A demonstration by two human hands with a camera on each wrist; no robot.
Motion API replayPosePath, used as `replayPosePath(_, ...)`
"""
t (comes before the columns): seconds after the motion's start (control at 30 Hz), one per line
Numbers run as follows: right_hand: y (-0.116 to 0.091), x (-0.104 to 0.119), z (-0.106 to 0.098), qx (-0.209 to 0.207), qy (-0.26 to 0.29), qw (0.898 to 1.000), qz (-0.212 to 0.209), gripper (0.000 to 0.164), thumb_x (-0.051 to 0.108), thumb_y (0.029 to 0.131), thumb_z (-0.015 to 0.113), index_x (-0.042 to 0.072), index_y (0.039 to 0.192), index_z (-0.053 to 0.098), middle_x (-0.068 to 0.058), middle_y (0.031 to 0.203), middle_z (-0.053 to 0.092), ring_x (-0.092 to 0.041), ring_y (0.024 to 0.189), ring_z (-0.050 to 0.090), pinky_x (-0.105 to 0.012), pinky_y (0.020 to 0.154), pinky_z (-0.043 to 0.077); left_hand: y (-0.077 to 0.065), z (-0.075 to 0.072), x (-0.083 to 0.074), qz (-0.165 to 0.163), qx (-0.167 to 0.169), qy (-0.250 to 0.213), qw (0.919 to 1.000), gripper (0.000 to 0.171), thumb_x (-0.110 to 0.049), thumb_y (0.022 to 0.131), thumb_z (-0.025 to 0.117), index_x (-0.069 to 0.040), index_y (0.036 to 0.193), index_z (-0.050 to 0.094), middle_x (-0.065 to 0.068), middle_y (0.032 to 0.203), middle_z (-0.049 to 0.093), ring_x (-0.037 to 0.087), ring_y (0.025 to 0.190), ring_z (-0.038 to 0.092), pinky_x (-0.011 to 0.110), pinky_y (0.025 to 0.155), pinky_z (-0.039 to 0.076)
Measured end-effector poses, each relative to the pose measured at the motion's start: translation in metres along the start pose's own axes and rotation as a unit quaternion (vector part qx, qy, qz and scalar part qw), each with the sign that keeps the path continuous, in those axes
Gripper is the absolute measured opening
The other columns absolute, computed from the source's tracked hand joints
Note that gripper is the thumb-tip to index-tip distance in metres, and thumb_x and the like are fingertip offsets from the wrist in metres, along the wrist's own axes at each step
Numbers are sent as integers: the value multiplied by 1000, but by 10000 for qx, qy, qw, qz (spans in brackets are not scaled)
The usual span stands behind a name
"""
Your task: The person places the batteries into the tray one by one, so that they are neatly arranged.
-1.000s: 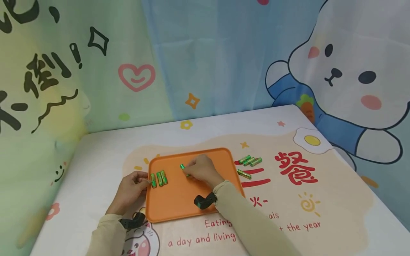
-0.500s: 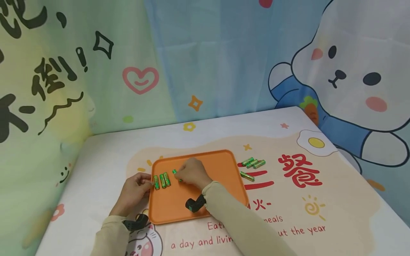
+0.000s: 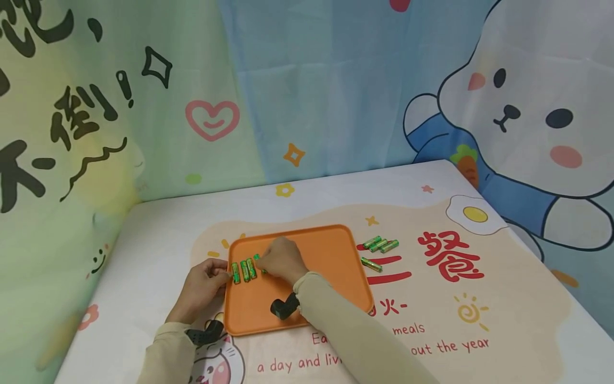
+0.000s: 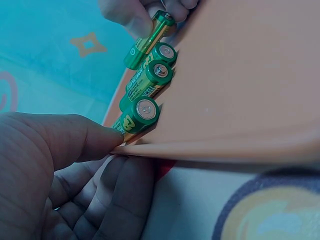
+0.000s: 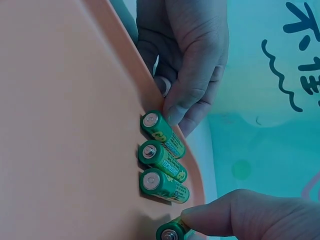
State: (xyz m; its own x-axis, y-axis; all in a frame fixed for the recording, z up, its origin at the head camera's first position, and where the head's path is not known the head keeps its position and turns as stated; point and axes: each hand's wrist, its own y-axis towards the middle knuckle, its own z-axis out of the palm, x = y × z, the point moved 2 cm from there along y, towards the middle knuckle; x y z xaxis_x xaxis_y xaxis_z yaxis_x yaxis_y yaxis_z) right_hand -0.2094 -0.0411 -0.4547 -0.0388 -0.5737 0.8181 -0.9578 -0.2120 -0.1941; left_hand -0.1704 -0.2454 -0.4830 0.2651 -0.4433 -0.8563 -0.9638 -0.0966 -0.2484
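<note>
An orange tray (image 3: 326, 266) lies on the table. My left hand (image 3: 201, 285) pinches its left rim, thumb on top and curled fingers beneath; the thumb tip is right at the nearest battery (image 4: 140, 112). Three green batteries lie side by side along that rim, the middle one (image 5: 162, 160) with its button end facing the tray's middle and its two neighbours with flat ends that way. Between thumb and fingers my right hand (image 3: 284, 261) holds another green battery (image 4: 150, 42), close to the right of the row and partly hidden by the fingers in the head view.
To the right of the tray, several more green batteries lie on the printed tablecloth: a small cluster (image 3: 379, 245) and a single battery (image 3: 371, 265) near the tray's right rim. A printed curtain (image 3: 307, 106) hangs behind the table.
My right hand has moved left across the tray with its battery, up close to the row. My left hand stays at the left rim. The head view has shifted slightly.
</note>
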Motion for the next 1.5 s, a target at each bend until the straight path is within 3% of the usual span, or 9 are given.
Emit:
replayPosePath(0.33,0,2,5,78,20,10000,-11,34,10,86,76,2,54,67,2,41,47,-13,38,45,-25,44,37,-1,0,0,12,-7,-10,10000,31,-5,97,63,6,125,62,9,97,61,15,81,62,22,67,56)
replayPosePath(0.63,-2,2,2,89,202,9997,-90,26,10,86,73,1,62,75,-13,56,67,-20,45,59,-24,46,43,0,-1,0,78,-13,2,10000,31,-5,97,62,6,126,62,10,97,62,15,81,62,22,67,56)
replayPosePath(1.0,-4,-2,-1,171,517,9985,-31,14,7,87,72,7,77,82,-8,65,73,-24,57,70,-30,54,56,-2,1,-4,123,82,-115,9998,32,-6,96,64,7,125,62,12,99,66,14,80,65,23,68,58)
replayPosePath(1.5,-2,-4,-1,338,813,9961,81,12,6,88,71,6,89,84,-7,72,74,-23,63,70,-31,59,56,0,0,-2,138,50,-157,9998,31,-4,96,63,8,125,62,11,97,63,14,78,63,23,66,57)
